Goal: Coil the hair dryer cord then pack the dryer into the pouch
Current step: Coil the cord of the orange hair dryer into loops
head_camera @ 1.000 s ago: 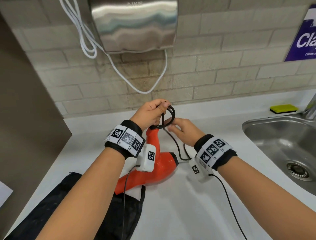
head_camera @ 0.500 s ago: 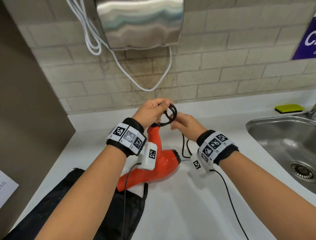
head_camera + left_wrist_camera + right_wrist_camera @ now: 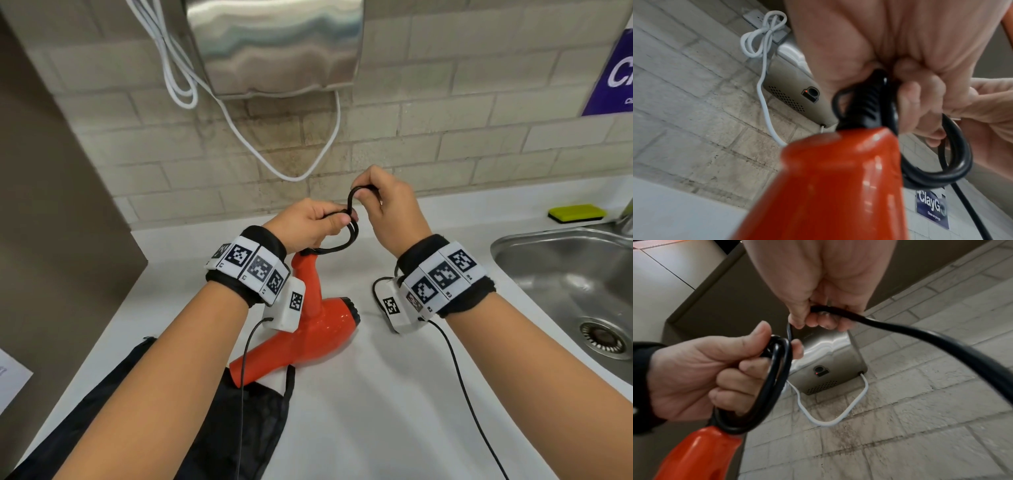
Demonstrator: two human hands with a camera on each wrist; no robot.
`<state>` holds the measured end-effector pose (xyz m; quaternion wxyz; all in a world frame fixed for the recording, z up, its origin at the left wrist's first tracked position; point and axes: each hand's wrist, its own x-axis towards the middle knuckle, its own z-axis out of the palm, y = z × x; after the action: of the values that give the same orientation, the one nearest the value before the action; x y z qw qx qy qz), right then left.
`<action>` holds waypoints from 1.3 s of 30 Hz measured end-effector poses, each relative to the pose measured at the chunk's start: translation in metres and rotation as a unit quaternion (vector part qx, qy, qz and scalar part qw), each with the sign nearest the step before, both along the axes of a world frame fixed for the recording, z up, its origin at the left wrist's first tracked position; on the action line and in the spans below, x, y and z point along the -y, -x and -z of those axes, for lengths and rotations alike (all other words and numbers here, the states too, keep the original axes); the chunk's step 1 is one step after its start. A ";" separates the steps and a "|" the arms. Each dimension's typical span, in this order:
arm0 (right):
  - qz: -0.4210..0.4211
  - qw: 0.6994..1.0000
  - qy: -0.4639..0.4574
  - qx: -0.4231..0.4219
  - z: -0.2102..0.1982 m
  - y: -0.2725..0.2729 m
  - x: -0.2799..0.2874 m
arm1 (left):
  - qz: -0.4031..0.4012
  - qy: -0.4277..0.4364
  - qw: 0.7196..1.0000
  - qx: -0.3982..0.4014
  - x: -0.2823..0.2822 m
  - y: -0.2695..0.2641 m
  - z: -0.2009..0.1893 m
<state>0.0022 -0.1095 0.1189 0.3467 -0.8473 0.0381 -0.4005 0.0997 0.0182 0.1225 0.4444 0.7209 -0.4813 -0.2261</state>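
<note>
The orange hair dryer (image 3: 308,329) lies on the white counter, nozzle end over the black pouch (image 3: 239,421), handle (image 3: 828,186) pointing up toward my hands. My left hand (image 3: 315,226) grips small loops of the black cord (image 3: 352,236) at the handle's end (image 3: 774,378). My right hand (image 3: 383,209) is just above and right of it, pinching a further stretch of cord (image 3: 869,319) raised in an arch. The slack cord (image 3: 376,291) trails down behind my right wrist; the plug is hidden.
A steel wall dryer (image 3: 277,48) with a white cable (image 3: 287,171) hangs on the tiled wall ahead. A steel sink (image 3: 575,291) lies to the right, with a yellow sponge (image 3: 577,213) behind it. A brown partition (image 3: 51,222) bounds the counter on the left.
My right hand has risen from below the coil to above it, drawing a new arch of cord up and over. The left hand keeps its grip on the loops.
</note>
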 end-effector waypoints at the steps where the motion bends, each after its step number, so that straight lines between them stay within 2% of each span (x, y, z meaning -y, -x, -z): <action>1: 0.012 1.000 0.017 -0.001 0.002 0.002 0.000 | -0.005 0.004 1.000 -0.005 0.000 -0.001 0.001; 4: 0.113 0.989 0.100 0.005 0.008 0.006 0.002 | -0.021 0.015 0.999 -0.021 -0.001 -0.003 0.003; 8: 0.067 0.995 0.046 0.057 0.018 0.006 0.010 | -0.062 0.030 0.998 -0.005 0.002 -0.003 0.007; 11: 0.055 0.997 -0.003 0.061 0.035 0.010 0.017 | -0.071 0.046 0.996 -0.029 0.004 -0.003 0.008; 14: 0.077 0.997 0.005 0.009 0.061 0.018 0.024 | -0.088 0.072 0.993 -0.038 0.006 0.001 0.008; 16: 0.071 0.993 0.009 -0.097 0.080 0.022 0.031 | -0.095 0.091 0.990 -0.044 0.007 0.002 0.009; 19: 0.054 0.944 0.002 -0.326 0.108 0.025 0.038 | -0.101 0.106 0.988 -0.053 0.009 0.004 0.010; 22: 0.080 0.879 0.071 -0.464 0.127 0.023 0.039 | -0.100 0.105 0.988 -0.051 0.009 0.007 0.008; 27: 0.109 0.774 0.103 -0.615 0.147 0.012 0.040 | -0.098 0.102 0.989 -0.043 0.008 0.009 0.008; 30: 0.105 0.748 0.107 -0.647 0.154 0.008 0.040 | -0.090 0.090 0.991 -0.027 0.007 0.010 0.007; 33: 0.093 0.748 0.089 -0.651 0.150 0.008 0.042 | -0.090 0.090 0.992 -0.028 0.007 0.010 0.005; 35: 0.082 0.768 0.075 -0.631 0.143 0.010 0.041 | -0.095 0.094 0.990 -0.035 0.008 0.009 0.005; 37: 0.081 0.832 0.011 -0.549 0.134 0.010 0.042 | -0.106 0.103 0.988 -0.046 0.009 0.008 0.006; 39: 0.073 0.905 -0.126 -0.399 0.121 0.011 0.039 | -0.114 0.116 0.985 -0.056 0.010 0.006 0.009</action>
<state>-0.0092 -0.1482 -0.0017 0.3764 -0.8804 0.2848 -0.0448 0.0941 0.0078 0.1140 0.5742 0.7010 -0.3928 -0.1568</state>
